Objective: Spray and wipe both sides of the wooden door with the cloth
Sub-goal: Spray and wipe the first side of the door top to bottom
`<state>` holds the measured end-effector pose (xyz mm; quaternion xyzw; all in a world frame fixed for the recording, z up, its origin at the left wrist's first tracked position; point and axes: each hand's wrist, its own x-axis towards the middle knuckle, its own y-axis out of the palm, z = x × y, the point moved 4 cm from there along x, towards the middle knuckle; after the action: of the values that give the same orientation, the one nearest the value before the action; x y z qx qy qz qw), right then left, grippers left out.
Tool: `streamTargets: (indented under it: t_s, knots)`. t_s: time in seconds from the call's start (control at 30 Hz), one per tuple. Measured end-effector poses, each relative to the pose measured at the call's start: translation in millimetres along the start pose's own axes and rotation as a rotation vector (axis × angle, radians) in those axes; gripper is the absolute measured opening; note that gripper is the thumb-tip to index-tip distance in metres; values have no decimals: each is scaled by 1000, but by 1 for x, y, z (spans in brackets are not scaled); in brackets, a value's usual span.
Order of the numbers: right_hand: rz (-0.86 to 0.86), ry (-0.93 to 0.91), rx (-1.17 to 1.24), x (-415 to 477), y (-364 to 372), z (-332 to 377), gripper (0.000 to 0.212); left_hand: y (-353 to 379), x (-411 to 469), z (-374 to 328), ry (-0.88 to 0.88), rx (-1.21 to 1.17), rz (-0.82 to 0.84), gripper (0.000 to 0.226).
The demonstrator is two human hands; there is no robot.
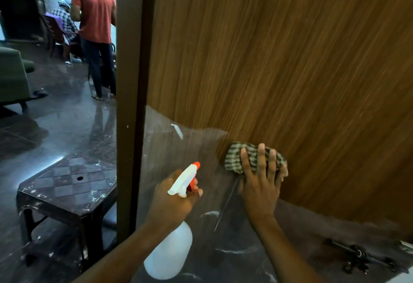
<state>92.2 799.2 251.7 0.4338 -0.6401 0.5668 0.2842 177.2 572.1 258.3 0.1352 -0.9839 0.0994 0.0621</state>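
The wooden door (279, 59) fills the right of the view, its brown grain bare above and its lower part under a clear plastic film (178, 148). My right hand (261, 184) presses a green checked cloth (234, 157) flat against the door at the film's torn edge, fingers spread. My left hand (172, 200) grips the neck of a white spray bottle (172, 249) with an orange nozzle, a finger at the trigger, nozzle pointing toward the door.
The door's dark edge (134, 104) stands left of centre. Beyond it lie a shiny floor, a dark plastic stool (67, 189), a green sofa (13, 75), a standing person in an orange shirt (93, 14) and a seated person. A metal latch (357, 258) sits low right.
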Motion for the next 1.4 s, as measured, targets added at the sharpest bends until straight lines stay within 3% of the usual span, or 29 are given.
streamTargets:
  t_s: [0.07, 0.2, 0.33, 0.4, 0.47, 0.57, 0.7, 0.87, 0.97, 1.1, 1.17, 1.33, 1.4]
  knots:
    - [-37, 60, 11, 30, -2, 29, 74, -5, 3, 0, -21, -17, -3, 38]
    - [-7, -237, 30, 43, 18, 86, 74, -20, 10, -4, -55, -38, -30, 35]
    - [70, -435, 16, 6, 30, 76, 88, -36, 15, -1, -49, -44, -20, 24]
    - [90, -403, 3, -4, 21, 59, 78, -44, 17, 1, -45, -77, -13, 19]
    - [82, -248, 18, 6, 10, 56, 72, -52, 21, 1, -38, -111, -10, 20]
    - [0, -54, 24, 45, 8, 94, 80, -63, 31, -1, -20, -95, -17, 22]
    - [52, -204, 68, 70, 26, 167, 86, -80, 48, -5, 2, -60, -14, 28]
    - [148, -312, 41, 18, 45, 160, 95, -110, 68, 0, 86, 3, 48, 37]
    - [144, -110, 63, 16, 36, 152, 90, -125, 76, 1, 89, 32, 87, 31]
    - [38, 229, 93, 77, 27, 208, 71, -141, 88, -1, 88, 73, 139, 28]
    - [66, 203, 121, 100, 36, 239, 70, -150, 92, 1, 90, 70, 144, 28]
    - [224, -212, 22, 30, 71, 270, 81, -166, 94, 17, 63, 102, 166, 29]
    - [295, -162, 29, -11, 75, 243, 94, -169, 95, 24, 51, 98, 182, 30]
